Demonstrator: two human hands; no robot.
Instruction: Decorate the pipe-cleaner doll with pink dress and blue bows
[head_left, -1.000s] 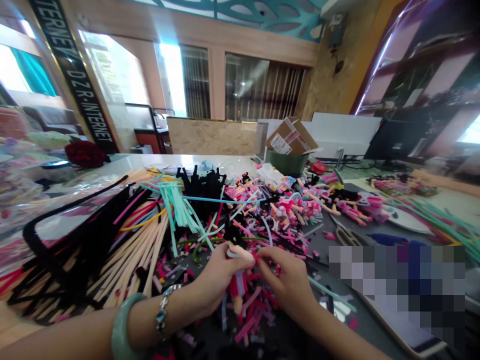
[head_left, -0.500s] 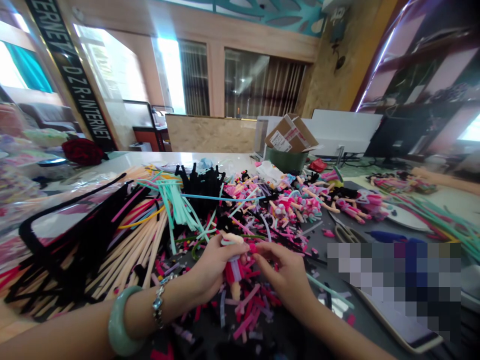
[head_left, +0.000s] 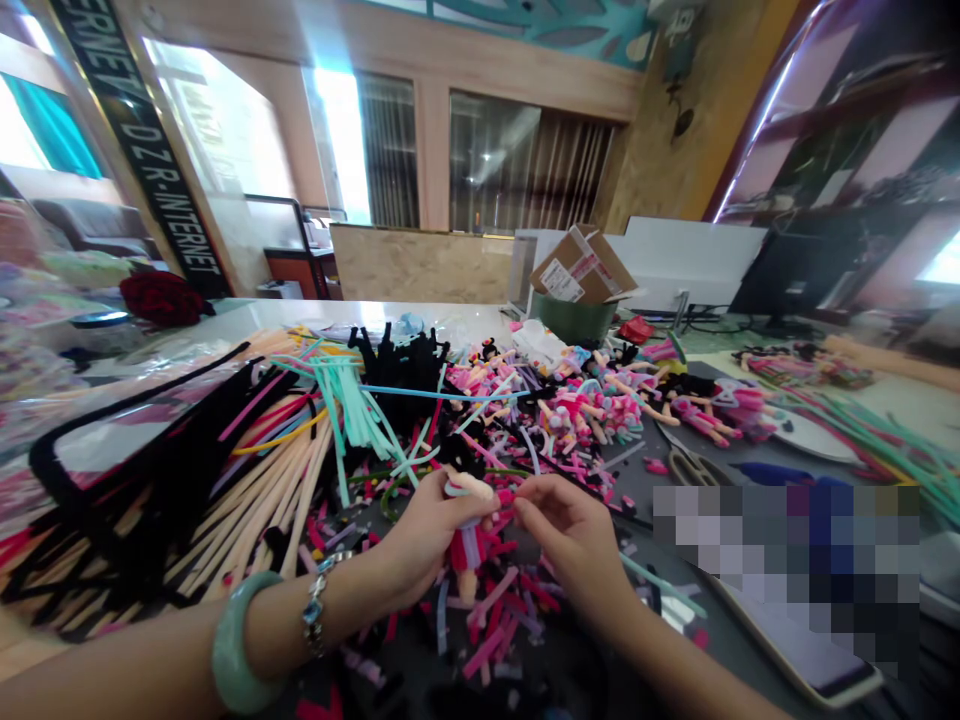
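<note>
Pink and lilac fuzzy stems dress the small doll (head_left: 466,545) gripped upright in the left hand (head_left: 424,525), above loose cut scraps (head_left: 495,625) toward the worktop's (head_left: 637,468) near edge. Thumb and forefinger of the right hand (head_left: 566,522) close together just beside a bright pink piece (head_left: 505,496) at the doll's side; whether they pinch it I cannot tell. Finished dolls (head_left: 589,410) heap farther back, toward the worktop's far edge, with scissors (head_left: 697,468) to their right. Behind, a cardboard box (head_left: 596,268) tilts in a green tub (head_left: 574,318), its white label (head_left: 561,281) too small to read. Beyond the far left corner, a black strip (head_left: 154,160) reads "DZR·INTERNET" in pale capitals, with "ERNEY" above, cut off by the frame.
</note>
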